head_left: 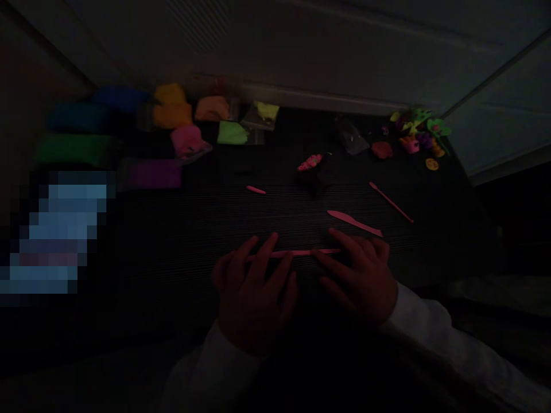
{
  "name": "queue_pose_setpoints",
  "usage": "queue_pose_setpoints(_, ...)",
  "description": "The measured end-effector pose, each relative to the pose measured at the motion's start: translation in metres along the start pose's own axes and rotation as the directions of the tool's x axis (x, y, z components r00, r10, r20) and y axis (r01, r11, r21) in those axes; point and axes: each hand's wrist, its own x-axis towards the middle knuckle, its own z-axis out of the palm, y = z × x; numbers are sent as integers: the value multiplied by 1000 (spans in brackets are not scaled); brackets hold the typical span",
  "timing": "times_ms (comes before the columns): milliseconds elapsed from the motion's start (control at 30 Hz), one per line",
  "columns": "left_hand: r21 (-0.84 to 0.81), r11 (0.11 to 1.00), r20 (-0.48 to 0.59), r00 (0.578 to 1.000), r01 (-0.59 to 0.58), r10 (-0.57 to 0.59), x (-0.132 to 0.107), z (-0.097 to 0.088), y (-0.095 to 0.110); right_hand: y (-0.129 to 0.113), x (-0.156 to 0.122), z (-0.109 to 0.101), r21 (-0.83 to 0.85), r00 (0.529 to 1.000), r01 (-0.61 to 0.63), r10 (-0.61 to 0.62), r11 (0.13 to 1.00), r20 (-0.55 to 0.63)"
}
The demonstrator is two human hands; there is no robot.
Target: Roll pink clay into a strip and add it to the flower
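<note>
A thin pink clay strand (pixel 301 252) lies across the dark table, running under the fingers of both hands. My left hand (pixel 258 287) rests over its left part with the fingers spread. Over the right part, my right hand (pixel 359 272) has its fingers stretched out and touching the strand. Just beyond my right hand lies a pink modelling knife (pixel 355 222). A short pink clay piece (pixel 256 190) sits farther out, left of a dark shape topped with small pink and green bits (pixel 310 163). The scene is dim.
Packs of coloured clay, such as a purple one (pixel 155 174) and a green one (pixel 73 149), stand at back left. A thin pink stick tool (pixel 391 202) lies right. Small colourful clay figures (pixel 419 132) fill the back right corner. A blurred bright panel (pixel 64 229) is at left.
</note>
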Motion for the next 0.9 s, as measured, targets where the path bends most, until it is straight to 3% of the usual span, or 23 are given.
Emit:
queue_pose_setpoints(333,21,1000,-10,1000,7,-7,1,1,2,-1,4,-8,14,999,28,-29,1000,42)
queue_pose_setpoints(567,15,1000,0,1000,12,-12,-1,2,0,-5,8,-2,-24,998,44,-43,999,35)
queue_pose_setpoints(900,9,1000,-6,1000,16,-16,-1,2,0,-9,16,-11,-21,990,89,-86,996,115)
